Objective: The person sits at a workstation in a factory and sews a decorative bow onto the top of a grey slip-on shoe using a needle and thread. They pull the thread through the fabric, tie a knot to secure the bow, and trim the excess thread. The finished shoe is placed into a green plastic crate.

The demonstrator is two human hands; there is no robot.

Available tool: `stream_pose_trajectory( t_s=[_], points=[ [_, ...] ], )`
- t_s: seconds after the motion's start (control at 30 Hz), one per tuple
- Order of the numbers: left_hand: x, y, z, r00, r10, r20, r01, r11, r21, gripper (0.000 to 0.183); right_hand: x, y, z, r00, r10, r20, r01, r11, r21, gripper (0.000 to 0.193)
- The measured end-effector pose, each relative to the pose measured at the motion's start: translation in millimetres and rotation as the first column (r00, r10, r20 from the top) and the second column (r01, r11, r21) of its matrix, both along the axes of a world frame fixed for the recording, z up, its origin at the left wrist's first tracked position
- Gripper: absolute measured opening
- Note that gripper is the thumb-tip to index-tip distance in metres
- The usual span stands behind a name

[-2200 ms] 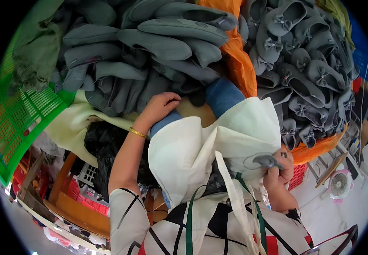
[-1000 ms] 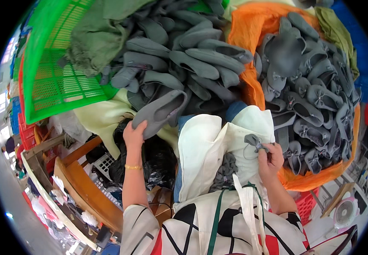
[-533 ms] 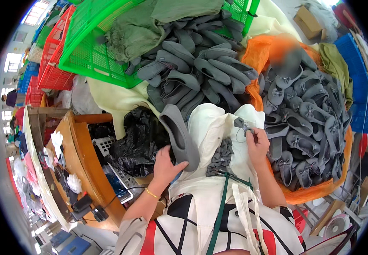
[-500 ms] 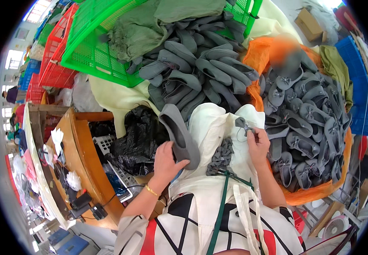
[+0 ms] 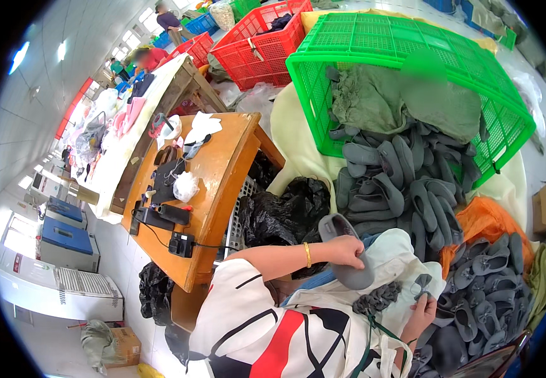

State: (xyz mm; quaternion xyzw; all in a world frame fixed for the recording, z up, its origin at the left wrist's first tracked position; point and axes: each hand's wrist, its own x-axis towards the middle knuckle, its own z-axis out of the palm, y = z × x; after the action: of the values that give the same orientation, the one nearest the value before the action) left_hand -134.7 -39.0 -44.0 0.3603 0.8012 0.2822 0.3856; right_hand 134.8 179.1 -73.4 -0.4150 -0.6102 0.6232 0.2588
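Head view: left hand [image 5: 346, 251] grips a grey fabric slip-on shoe [image 5: 355, 277], right hand [image 5: 420, 315] pinches grey cloth bow [image 5: 422, 281]; crumpled black plastic bag [image 5: 285, 209] nearby.

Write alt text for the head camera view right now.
A person's left hand holds a gray flat shoe while the right hand pinches a gray bow. Beyond them, more gray shoes spill from a green plastic crate.
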Motion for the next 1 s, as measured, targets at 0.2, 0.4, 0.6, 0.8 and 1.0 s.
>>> stream_pose_trajectory(
  t_s=[0.2,0.4,0.6,0.8,1.0],
  points=[
    [51.4,-12.7,2.4,0.586,0.709,0.393,-0.76,0.649,-0.037,0.033,-16.4,2.2,16.7,0.994,-0.009,-0.109,0.0,0.997,-0.079,0.012],
    [91.9,-8.0,5.7,-0.006,0.385,0.923,-0.793,0.561,-0.239,0.024,-38.4,-26.5,26.4,0.976,0.14,-0.167,-0.166,0.974,-0.153,0.01],
    [101.2,12.2,7.8,0.253,0.317,0.914,-0.693,0.719,-0.058,0.037,-63.2,-60.8,44.9,0.964,0.239,-0.116,-0.261,0.931,-0.256,0.013],
    [111.7,31.4,2.4,-0.003,0.408,0.913,-0.843,0.49,-0.222,0.016,-68.8,-77.9,33.5,0.77,0.609,0.188,-0.631,0.685,0.365,0.013],
    [114.5,29.8,0.8,-0.069,0.446,0.892,-0.921,0.315,-0.229,0.01,-35.0,-49.9,36.7,0.901,0.435,-0.004,-0.419,0.867,-0.27,0.012]
  ],
)
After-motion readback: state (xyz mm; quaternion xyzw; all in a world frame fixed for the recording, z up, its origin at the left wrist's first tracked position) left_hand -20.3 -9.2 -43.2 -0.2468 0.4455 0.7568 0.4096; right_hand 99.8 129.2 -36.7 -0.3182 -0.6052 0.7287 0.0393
